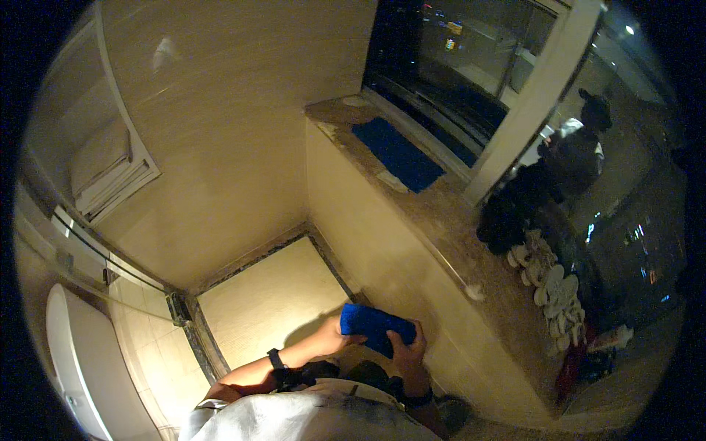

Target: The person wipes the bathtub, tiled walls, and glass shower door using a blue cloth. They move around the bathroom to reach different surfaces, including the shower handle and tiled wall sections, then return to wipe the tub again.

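A folded blue cloth [373, 327] is held out in front of my body between both hands. My left hand [334, 338] grips its left end, with a dark band around the wrist. On the other end, my right hand [408, 349] is closed with the thumb pressed on top of the cloth; a dark band circles that wrist too. A second blue cloth [397, 153] lies spread flat on the stone window ledge [434, 213], beyond my hands.
Several pale slippers or shoes [555, 290] stand along the ledge at the right, near a dark heap [515, 206]. A tall window [448, 66] rises behind the ledge. Left are a white rounded fixture [88, 367] and a doorway edge [179, 309]. Pale tile [272, 294] covers the floor ahead.
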A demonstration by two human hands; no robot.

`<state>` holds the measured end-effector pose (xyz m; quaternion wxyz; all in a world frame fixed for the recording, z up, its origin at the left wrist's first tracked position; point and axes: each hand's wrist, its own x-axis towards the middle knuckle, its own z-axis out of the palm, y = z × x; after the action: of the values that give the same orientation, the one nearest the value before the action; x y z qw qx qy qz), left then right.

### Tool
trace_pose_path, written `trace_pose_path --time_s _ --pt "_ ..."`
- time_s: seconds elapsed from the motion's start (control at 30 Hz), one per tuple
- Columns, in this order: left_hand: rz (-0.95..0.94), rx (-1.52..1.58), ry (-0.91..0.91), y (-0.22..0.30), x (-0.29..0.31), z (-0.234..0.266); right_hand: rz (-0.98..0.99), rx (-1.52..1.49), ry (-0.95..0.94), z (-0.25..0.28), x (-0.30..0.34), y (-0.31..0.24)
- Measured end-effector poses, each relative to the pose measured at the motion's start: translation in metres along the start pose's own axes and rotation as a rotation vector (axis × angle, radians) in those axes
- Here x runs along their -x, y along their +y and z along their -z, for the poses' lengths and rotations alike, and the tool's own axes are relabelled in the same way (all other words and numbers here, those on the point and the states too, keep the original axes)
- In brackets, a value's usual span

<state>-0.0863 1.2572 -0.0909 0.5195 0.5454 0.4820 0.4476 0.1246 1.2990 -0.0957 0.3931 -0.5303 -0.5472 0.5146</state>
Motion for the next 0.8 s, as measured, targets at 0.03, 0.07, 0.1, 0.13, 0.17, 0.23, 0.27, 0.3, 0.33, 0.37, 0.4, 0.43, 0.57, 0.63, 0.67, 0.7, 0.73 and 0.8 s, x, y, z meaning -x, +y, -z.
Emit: trace_pose_path --time_s 0.03,0.07,0.1,0.13,0.17,0.23,0.27,0.3,0.33,0.37,0.4,0.43,0.57,0.63,0.67,0.7,0.73,0.8 --pt "-0.016 0.041 0.035 -0.004 0.002 0.009 0.019 0.033 -0.008 -0.013 -0.011 -0.001" --pt "-0.010 0.045 0.063 -0.007 0.003 0.015 0.039 0.064 -0.016 -0.021 -0.020 -0.001" --pt "0.044 0.153 0.075 -0.009 0.006 0.022 0.047 0.092 -0.036 -0.028 -0.029 -0.001" --pt "0.094 0.196 0.091 -0.009 0.006 0.031 0.054 0.119 -0.054 -0.035 -0.038 -0.001" --pt "0.144 0.241 0.106 -0.008 0.008 0.040 0.071 0.229 -0.051 -0.043 -0.047 -0.003" --pt "0.211 0.267 0.166 -0.004 0.006 0.055 0.077 0.100 -0.185 -0.059 -0.063 -0.009" --pt "0.230 0.250 0.211 -0.001 0.003 0.062 0.077 0.070 -0.245 -0.066 -0.073 -0.013" --pt "0.249 0.232 0.258 0.002 -0.002 0.071 0.123 0.078 -0.260 -0.076 -0.085 -0.020" --pt "0.239 0.229 0.276 0.004 -0.009 0.077 0.162 0.079 -0.286 -0.083 -0.095 -0.026" --pt "0.228 0.229 0.304 0.006 -0.015 0.081 0.202 0.045 -0.330 -0.089 -0.104 -0.032" --pt "0.223 0.200 0.353 0.010 -0.019 0.088 0.217 0.051 -0.343 -0.095 -0.114 -0.042" --pt "0.151 0.192 0.412 0.012 -0.025 0.093 0.236 0.014 -0.387 -0.104 -0.126 -0.052" --pt "0.057 0.030 0.558 0.022 -0.042 0.116 0.112 -0.281 -0.645 -0.124 -0.152 -0.083" --pt "0.058 0.076 0.582 0.024 -0.055 0.127 0.219 -0.152 -0.699 -0.130 -0.178 -0.091" --pt "0.030 0.136 0.591 0.025 -0.060 0.124 0.257 -0.083 -0.691 -0.127 -0.185 -0.091" --pt "0.060 0.219 0.568 0.025 -0.069 0.132 0.287 -0.054 -0.715 -0.132 -0.198 -0.094" --pt "0.017 0.157 0.611 0.024 -0.076 0.140 0.271 -0.003 -0.714 -0.141 -0.213 -0.095" --pt "0.018 0.045 0.647 0.022 -0.084 0.148 0.271 0.057 -0.714 -0.153 -0.231 -0.091"
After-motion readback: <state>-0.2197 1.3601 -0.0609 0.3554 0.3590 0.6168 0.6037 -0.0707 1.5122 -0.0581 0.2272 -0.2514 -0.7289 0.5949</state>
